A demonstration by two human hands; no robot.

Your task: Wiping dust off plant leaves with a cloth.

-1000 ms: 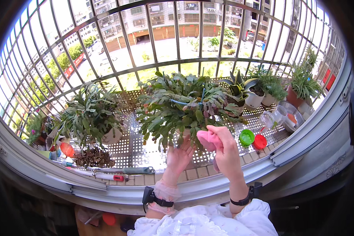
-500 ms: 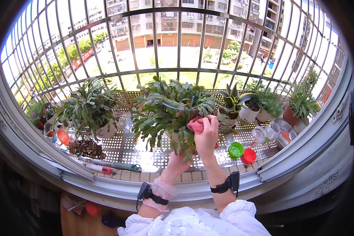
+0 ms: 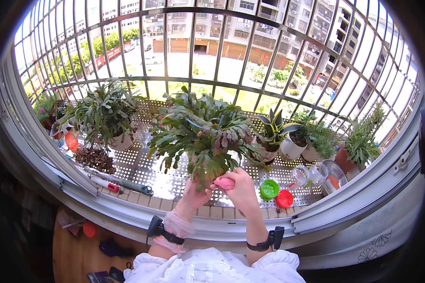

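Observation:
A large leafy potted plant [image 3: 203, 127] with flat, segmented, drooping stems stands in the middle of the perforated metal shelf; its pot is mostly hidden by leaves. At its near side, my left hand [image 3: 193, 195] is closed around the low-hanging leaves [image 3: 204, 177], its fingertips partly behind them. Just to the right, my right hand [image 3: 243, 191] pinches a crumpled pink cloth [image 3: 225, 183]. The cloth is held close to those leaves and to my left fingers; whether it touches the leaves I cannot tell.
Another drooping potted plant [image 3: 108, 111] stands left, beside a heap of dried brown leaves [image 3: 95, 159]. Long-handled tools [image 3: 127, 184] lie along the front edge. To the right are a green lid [image 3: 269, 189], a red lid [image 3: 284, 198], clear jars [image 3: 300, 174] and several potted plants. Metal bars [image 3: 217, 47] enclose the back.
My right hand with the pink cloth has come down from the plant's right-hand leaves toward my left hand at the low leaves. The whole view has shifted slightly.

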